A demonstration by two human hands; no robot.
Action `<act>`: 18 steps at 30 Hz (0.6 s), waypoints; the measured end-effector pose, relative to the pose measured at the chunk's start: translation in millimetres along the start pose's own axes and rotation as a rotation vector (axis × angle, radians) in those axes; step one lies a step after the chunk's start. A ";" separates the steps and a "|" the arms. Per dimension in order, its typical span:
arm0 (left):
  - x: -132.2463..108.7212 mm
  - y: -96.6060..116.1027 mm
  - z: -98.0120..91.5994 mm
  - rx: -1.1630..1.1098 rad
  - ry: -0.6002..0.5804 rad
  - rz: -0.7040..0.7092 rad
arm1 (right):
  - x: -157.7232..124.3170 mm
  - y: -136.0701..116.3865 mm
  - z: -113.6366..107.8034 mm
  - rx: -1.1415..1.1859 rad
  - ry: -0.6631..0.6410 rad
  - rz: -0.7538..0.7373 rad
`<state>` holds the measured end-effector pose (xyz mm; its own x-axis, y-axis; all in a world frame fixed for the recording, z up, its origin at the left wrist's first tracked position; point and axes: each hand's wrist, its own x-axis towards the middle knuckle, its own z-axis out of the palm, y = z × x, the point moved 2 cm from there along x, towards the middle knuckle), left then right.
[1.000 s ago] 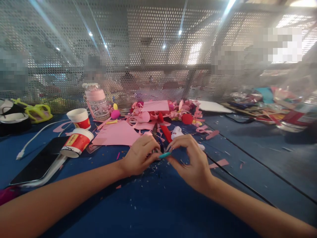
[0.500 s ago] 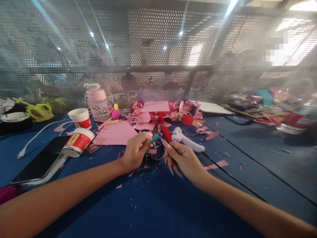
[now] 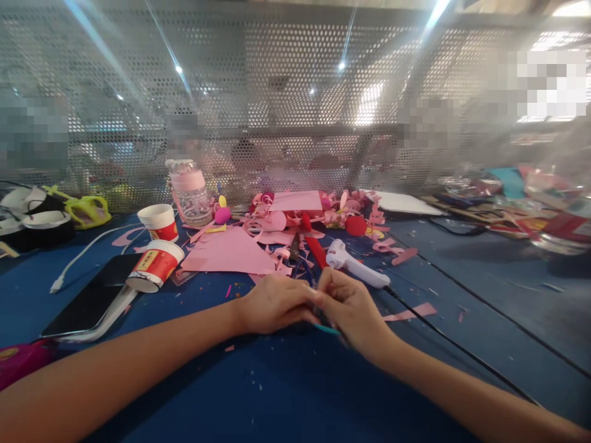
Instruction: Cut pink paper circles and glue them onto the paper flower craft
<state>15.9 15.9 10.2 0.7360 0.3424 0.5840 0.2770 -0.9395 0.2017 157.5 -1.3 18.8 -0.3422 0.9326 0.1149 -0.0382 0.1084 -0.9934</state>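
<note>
Close together above the blue table (image 3: 258, 387), my left hand (image 3: 274, 303) and my right hand (image 3: 348, 307) meet at the fingertips, both closed. A thin, curved teal strip (image 3: 327, 329) shows just below the fingers and spans from one hand to the other. The fingers hide the rest of it, so what it is made of cannot be told. Behind my right hand lies a white glue gun (image 3: 353, 263) with a black cord. A red strip (image 3: 316, 251) and scissors (image 3: 295, 246), partly covered, lie beyond the fingertips.
Pink paper scraps and a pink sheet (image 3: 226, 249) lie behind my hands. Two paper cups (image 3: 157, 261), a phone (image 3: 92, 301), a white cable (image 3: 78, 258) and a clear bottle (image 3: 191, 200) are at left. A perforated metal screen (image 3: 286, 49) closes off the back.
My hands have come together and lower. The teal piece, earlier at my left fingertips, now shows beneath the joined fingers. The view has shifted slightly, so the table things appear further right.
</note>
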 end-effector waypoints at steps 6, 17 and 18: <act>1.7 12.8 -1.9 0.626 -0.044 -0.250 | -0.8 -4.0 -17.5 -0.286 0.291 -0.257; 5.6 22.1 -2.0 0.773 -0.380 -0.974 | -3.2 -8.2 -31.5 -0.513 0.235 -0.538; 4.7 21.5 -1.6 0.759 -0.399 -0.974 | -3.2 -8.3 -32.2 -0.523 0.230 -0.538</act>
<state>24.4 -2.7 18.5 0.1305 0.9800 0.1504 0.9812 -0.1058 -0.1615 189.1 5.9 26.8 -0.1965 0.7477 0.6343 0.3231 0.6602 -0.6781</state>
